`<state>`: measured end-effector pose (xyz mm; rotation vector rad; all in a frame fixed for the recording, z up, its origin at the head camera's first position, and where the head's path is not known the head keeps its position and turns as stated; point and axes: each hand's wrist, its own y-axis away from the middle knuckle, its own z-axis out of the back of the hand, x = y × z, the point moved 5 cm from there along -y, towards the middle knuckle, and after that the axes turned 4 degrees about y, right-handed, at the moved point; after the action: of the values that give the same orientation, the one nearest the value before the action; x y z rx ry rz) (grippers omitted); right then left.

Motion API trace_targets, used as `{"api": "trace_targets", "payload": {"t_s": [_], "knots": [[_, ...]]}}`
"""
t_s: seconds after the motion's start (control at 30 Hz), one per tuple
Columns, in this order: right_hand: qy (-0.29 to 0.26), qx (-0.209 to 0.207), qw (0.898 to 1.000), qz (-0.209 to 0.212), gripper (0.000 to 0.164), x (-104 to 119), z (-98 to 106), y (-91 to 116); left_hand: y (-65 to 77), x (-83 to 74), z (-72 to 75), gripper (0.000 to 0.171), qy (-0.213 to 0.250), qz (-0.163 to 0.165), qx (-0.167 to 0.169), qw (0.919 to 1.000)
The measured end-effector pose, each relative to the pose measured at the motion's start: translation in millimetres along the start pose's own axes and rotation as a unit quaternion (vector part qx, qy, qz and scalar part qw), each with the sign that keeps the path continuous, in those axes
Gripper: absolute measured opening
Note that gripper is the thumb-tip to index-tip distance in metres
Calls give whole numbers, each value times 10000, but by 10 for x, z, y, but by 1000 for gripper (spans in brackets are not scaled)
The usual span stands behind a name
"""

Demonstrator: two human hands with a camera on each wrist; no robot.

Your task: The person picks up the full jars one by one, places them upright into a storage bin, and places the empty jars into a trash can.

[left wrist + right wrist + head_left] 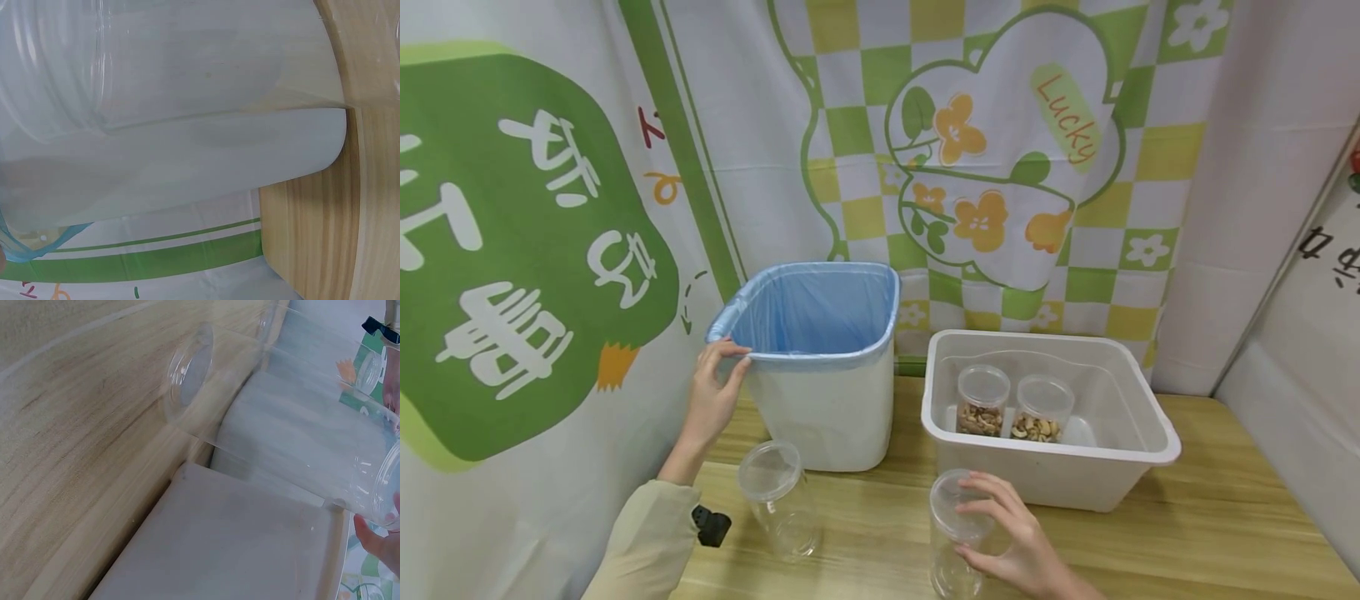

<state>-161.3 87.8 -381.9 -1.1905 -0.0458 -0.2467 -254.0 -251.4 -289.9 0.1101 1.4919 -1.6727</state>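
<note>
While the right hand (1018,537) holds a clear jar (951,558) high up by its pale lid (951,504), thumb and fingers spread to the lid's breadth, the left hand (709,404) pinches, narrowly, the near-left rim of a white bin (823,412), over its blue liner (820,312). Held jar looks upright, just in front of the grey tub (1037,479); whether its base touches the wooden table (865,542), cannot tell. Weak points, as I judge them: the hold sits at the very top, so a loose lid could come away and let the body drop; smooth walls could slip from fingertips alone; a swing forward could knock the base on the tub's wall. Left side: a hard tug could drag the liner off the rim or tip the bin toward a second clear jar (784,512) standing just in front of it, and a careless sweep of the pale sleeve (647,529) could topple that jar too. Pose: left forearm reaches forward, hand slanting up to rim height; right arm enters from the near right, hand pointing leftward, fingers above, thumb lower. Farther out, inside the tub, two lidded jars of nuts (981,392) stand side by side; behind everything, a green-checked curtain (880,75).
</note>
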Motion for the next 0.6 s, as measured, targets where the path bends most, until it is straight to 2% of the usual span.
{"api": "trace_targets", "payload": {"t_s": [0.23,0.4,0.6], "knots": [[126,-171,9996,202,31,11,6,-51,7,-5,4,12,34,-28,-11,10000],[239,-423,9988,-12,32,-21,60,-119,7,9,1,12,43,14,13,10000],[294,-541,9979,-216,32,-60,143,-249,2,10,-5,12,77,11,11,10000]]}}
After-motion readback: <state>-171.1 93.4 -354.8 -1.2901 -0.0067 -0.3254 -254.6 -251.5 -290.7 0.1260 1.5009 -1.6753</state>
